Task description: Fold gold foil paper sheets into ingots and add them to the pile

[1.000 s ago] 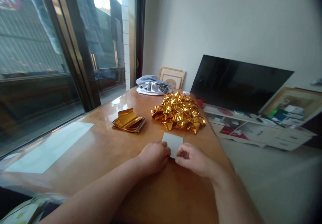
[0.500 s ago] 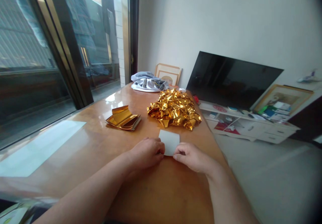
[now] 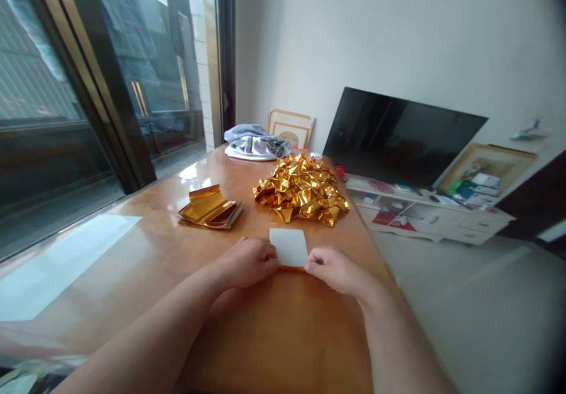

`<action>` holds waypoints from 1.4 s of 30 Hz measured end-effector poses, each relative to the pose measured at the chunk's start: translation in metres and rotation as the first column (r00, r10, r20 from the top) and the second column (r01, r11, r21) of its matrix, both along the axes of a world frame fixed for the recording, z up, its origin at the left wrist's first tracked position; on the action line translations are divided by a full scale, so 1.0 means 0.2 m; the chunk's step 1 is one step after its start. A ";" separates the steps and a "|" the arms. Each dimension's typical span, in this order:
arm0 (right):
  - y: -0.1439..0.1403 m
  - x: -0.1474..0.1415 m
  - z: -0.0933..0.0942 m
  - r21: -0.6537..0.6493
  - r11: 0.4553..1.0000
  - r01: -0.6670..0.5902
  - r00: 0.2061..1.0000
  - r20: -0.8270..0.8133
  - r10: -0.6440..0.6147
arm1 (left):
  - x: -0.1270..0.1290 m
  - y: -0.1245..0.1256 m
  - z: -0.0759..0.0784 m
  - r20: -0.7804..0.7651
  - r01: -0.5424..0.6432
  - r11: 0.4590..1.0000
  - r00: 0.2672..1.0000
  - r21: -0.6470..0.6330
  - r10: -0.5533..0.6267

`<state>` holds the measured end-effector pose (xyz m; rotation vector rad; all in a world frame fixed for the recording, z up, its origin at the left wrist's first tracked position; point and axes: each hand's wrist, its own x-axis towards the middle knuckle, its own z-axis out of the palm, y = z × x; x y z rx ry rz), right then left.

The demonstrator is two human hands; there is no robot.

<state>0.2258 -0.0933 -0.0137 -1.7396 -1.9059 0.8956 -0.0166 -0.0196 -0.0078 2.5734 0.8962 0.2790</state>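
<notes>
Glossy wooden table (image 3: pixel 283 335), small white sheet (image 3: pixel 289 246) near its middle, stack of flat gold sheets (image 3: pixel 210 208), heap of crumpled gold foil (image 3: pixel 301 189), bundled grey cloth (image 3: pixel 255 143) at far end

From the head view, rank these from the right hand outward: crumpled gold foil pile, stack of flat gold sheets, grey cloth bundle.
From the right hand:
1. Crumpled gold foil pile, just beyond it.
2. Stack of flat gold sheets, ahead and leftward.
3. Grey cloth bundle, at the table's far end.

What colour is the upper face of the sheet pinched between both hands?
White on the sheet, with a gold edge nearest the person; head view, the only one.
</notes>
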 end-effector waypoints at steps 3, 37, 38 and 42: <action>0.00 0.00 0.01 -0.027 1.000 -0.002 1.000 -0.003 0.002 | 0.00 0.00 -0.01 -0.008 -0.034 0.999 0.999 -0.018 0.034; 0.03 -0.01 -0.04 0.019 0.986 0.168 0.985 0.024 -0.168 | 0.00 -0.02 0.03 -0.077 -0.064 0.998 0.995 0.014 0.064; 0.03 -0.01 -0.04 0.009 0.988 0.155 0.988 0.013 -0.155 | 0.00 -0.02 0.04 -0.072 -0.052 0.998 0.996 0.016 0.053; 0.01 0.02 0.00 -0.032 0.996 0.082 0.996 -0.037 -0.083 | 0.00 -0.02 0.05 -0.042 -0.031 0.997 0.999 0.077 0.035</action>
